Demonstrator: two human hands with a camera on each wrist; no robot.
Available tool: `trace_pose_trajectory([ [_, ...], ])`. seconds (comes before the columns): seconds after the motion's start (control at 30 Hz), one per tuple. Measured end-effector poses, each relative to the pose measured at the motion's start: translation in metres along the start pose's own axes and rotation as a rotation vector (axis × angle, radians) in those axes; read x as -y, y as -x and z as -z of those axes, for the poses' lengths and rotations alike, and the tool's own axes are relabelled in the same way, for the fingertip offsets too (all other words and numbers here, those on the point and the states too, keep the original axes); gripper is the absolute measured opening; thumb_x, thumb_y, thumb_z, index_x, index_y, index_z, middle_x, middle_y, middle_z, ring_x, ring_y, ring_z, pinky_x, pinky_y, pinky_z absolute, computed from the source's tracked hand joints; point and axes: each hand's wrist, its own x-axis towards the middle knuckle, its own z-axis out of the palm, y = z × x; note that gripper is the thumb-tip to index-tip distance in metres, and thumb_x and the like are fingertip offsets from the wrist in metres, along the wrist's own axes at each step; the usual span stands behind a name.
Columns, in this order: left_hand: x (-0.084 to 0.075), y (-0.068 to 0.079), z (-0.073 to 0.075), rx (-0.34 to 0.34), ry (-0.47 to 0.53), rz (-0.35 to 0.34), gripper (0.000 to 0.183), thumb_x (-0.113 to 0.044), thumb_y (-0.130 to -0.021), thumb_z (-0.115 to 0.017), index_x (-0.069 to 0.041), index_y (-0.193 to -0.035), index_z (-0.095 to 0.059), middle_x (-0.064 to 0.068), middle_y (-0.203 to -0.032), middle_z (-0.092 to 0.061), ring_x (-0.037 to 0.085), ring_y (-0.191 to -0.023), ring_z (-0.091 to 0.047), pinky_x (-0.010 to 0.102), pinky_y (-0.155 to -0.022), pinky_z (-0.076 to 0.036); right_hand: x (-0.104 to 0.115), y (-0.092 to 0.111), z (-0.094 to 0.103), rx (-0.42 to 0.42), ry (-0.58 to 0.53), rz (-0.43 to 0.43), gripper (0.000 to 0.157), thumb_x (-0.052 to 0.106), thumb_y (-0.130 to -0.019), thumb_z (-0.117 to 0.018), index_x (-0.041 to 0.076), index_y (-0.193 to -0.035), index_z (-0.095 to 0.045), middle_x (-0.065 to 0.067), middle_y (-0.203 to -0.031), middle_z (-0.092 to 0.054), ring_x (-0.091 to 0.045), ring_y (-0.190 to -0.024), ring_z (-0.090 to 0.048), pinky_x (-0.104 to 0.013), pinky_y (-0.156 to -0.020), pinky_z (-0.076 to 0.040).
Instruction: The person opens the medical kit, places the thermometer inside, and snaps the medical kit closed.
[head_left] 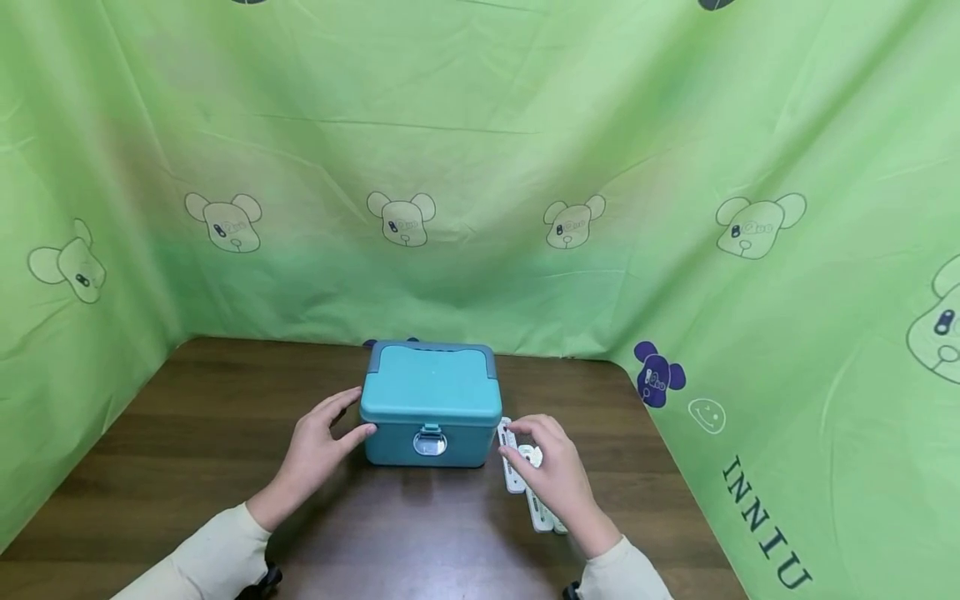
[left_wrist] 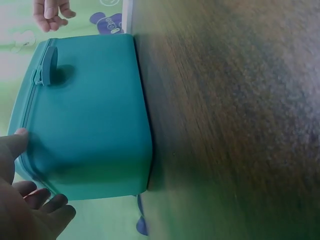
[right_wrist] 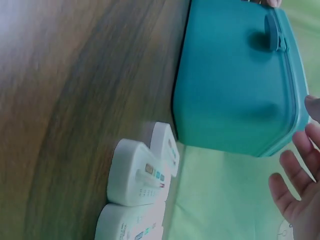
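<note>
A teal storage box with a closed lid and a clear front latch sits on the table. My left hand is at the box's left front corner, its thumb against the edge by the lid and its fingers spread along the side. Beside the right end my right hand hovers with parted fingers, holding nothing; a small gap to the box shows in the right wrist view. Below that hand several white flat plastic pieces with small coloured prints lie together. The hand partly hides them in the head view.
The brown wooden table carries the box near its middle. A green curtain with bear drawings hangs behind and on both sides, meeting the table's edges.
</note>
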Motion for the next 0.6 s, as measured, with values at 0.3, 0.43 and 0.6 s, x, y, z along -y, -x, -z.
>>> trace_pose_trajectory([
  [0.3, -0.001, 0.000, 0.000, 0.004, 0.043, 0.003, 0.061, -0.025, -0.087, -0.084, -0.007, -0.140, -0.062, 0.012, -0.141, -0.062, 0.033, -0.129, -0.060, 0.053, -0.102, -0.052, -0.007, -0.005, -0.011, 0.035, -0.045, -0.188, 0.048, 0.020, -0.083, -0.088, 0.010, -0.127, -0.071, -0.002, -0.123, -0.070, -0.020, -0.115, -0.064, -0.044, -0.096, -0.056],
  [0.43, -0.001, -0.001, -0.002, -0.005, 0.045, -0.020, 0.059, -0.023, -0.087, -0.084, -0.007, -0.139, -0.063, 0.011, -0.140, -0.062, 0.033, -0.129, -0.060, 0.052, -0.102, -0.053, -0.009, -0.007, -0.016, 0.031, -0.066, -0.188, 0.050, 0.019, -0.083, -0.087, 0.010, -0.129, -0.071, -0.004, -0.125, -0.071, -0.022, -0.117, -0.065, -0.046, -0.097, -0.056],
  [0.6, -0.001, -0.001, -0.002, -0.021, 0.042, -0.025, 0.058, -0.025, -0.087, -0.084, -0.007, -0.138, -0.064, 0.009, -0.140, -0.062, 0.031, -0.129, -0.060, 0.051, -0.102, -0.053, -0.010, -0.007, -0.021, -0.012, -0.071, -0.160, 0.046, 0.018, -0.084, -0.087, 0.011, -0.126, -0.072, -0.002, -0.124, -0.072, -0.020, -0.116, -0.065, -0.042, -0.093, -0.058],
])
